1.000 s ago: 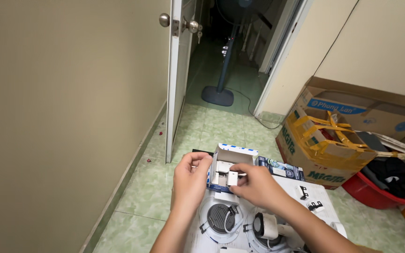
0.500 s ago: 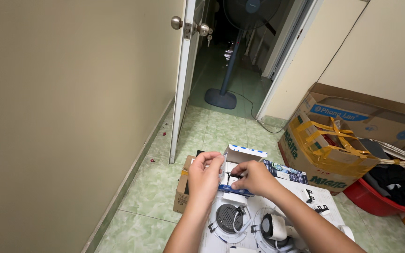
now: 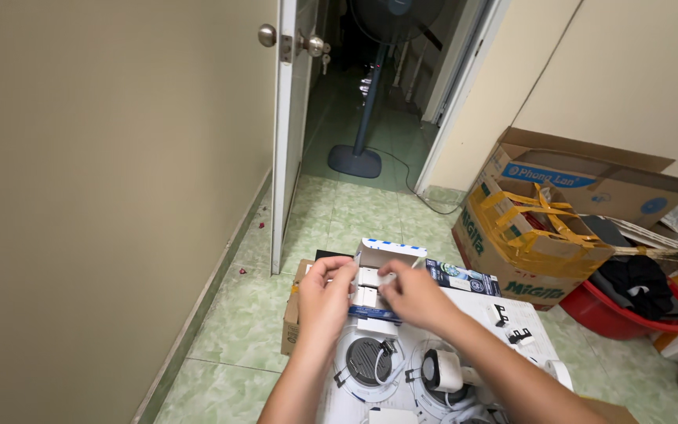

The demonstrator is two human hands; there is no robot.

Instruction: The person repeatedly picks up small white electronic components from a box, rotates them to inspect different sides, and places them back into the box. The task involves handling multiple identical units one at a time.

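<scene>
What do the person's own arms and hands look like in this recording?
Both forearms are bare, with no sleeves in view. The left hand and right hand wear no gloves. No watch, ring or bracelet is visible, though the frame's lower edge cuts off the arms near the elbows.

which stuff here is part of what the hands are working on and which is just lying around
In hand:
left hand
right hand
small open box
round light fittings

Lying about:
standing fan
taped cardboard box
red basin
open door
</scene>
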